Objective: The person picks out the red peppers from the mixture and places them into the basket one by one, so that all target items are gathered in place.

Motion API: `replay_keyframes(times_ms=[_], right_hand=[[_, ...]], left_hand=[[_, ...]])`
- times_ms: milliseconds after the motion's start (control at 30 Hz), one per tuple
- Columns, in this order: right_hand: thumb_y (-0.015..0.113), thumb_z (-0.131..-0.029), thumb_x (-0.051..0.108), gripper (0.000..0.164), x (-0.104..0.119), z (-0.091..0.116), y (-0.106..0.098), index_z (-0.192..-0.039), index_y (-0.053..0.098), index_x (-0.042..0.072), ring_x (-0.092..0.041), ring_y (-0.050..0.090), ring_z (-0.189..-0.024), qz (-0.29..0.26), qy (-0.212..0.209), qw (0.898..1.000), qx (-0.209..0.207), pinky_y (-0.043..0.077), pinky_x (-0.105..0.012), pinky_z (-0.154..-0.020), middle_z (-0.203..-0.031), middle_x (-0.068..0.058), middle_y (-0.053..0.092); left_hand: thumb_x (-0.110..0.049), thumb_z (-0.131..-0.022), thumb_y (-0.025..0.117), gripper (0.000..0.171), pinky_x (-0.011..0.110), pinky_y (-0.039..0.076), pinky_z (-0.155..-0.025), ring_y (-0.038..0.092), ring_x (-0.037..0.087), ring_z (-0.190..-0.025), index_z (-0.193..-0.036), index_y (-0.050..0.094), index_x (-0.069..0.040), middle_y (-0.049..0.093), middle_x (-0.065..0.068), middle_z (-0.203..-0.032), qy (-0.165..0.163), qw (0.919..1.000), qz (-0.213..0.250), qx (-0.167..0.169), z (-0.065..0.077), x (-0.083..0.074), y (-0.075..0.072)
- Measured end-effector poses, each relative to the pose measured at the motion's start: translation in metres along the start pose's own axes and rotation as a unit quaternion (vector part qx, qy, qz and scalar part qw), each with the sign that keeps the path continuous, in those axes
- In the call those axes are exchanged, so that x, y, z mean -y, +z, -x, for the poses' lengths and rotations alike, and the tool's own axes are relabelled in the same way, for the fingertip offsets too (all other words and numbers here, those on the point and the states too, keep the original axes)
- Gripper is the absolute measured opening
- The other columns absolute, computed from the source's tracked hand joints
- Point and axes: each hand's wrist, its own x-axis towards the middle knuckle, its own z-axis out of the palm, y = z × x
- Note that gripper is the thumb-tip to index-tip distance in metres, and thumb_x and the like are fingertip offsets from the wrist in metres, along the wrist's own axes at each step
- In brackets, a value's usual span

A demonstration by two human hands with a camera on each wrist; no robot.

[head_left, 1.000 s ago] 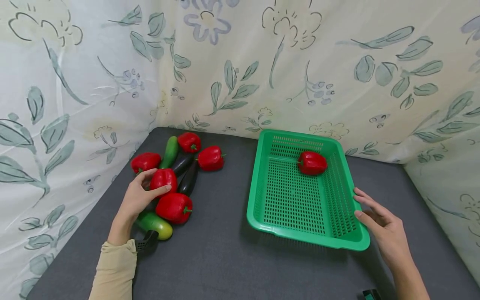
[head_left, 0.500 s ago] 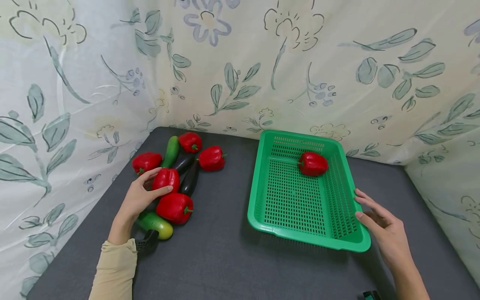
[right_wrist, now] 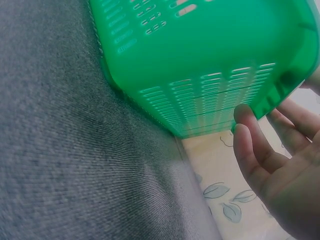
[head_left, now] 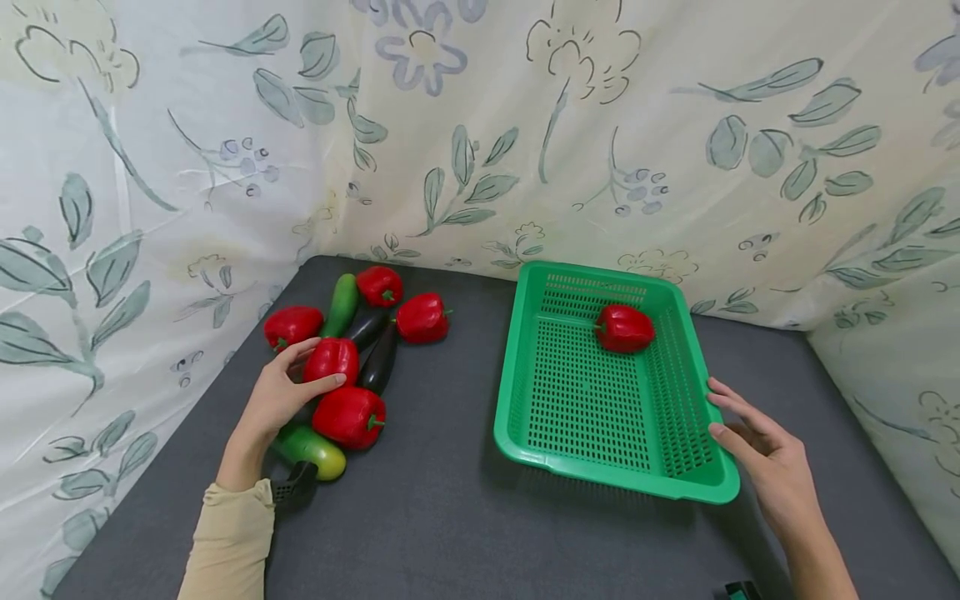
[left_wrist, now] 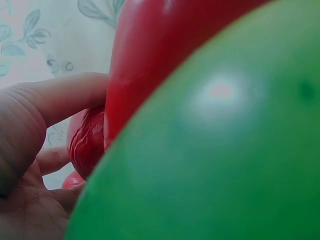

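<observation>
On the left of the head view, my left hand [head_left: 276,396] holds a red bell pepper [head_left: 330,358] between its thumb on the near side and its fingers on the far side. Another red pepper [head_left: 350,418] lies just in front of it, and a green, yellow-ended vegetable [head_left: 311,450] sits by the wrist. That green vegetable [left_wrist: 215,150] hides much of the left wrist view. My right hand [head_left: 772,462] grips the right rim of a green plastic basket [head_left: 615,482], thumb on top and fingertips against the outer wall [right_wrist: 200,95]. One red pepper [head_left: 625,327] lies inside, near the back.
Behind the left hand are more red peppers [head_left: 422,317], a cucumber [head_left: 342,305] and dark eggplants [head_left: 379,358]. Dark grey table [head_left: 442,500] lies between this pile and the basket. A flowered cloth [head_left: 480,167] hangs behind. A small black object [head_left: 742,591] shows at the bottom edge.
The pepper in my left hand has shifted very slightly to the right. My right hand and the basket stay in place.
</observation>
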Motion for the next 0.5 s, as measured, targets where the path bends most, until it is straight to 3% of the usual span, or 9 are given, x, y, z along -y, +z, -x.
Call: replay_keyframes(times_ms=[500], right_hand=[[0.062,-0.095,-0.001,0.045,-0.0028,0.0000,-0.0001,-0.139,0.051,-0.005,-0.016,0.056,-0.114,0.003,-0.001,1.000,-0.003,0.048,-0.017,-0.084,-0.150,-0.006,0.043]], left_hand=[[-0.037,-0.086,0.076,0.082,0.042,0.052,-0.084,0.045,0.038,-0.120,-0.149,0.034,-0.005,0.042,0.020,-0.141,-0.006,1.0000,-0.002,0.000,-0.0009,0.0027,0.0019]])
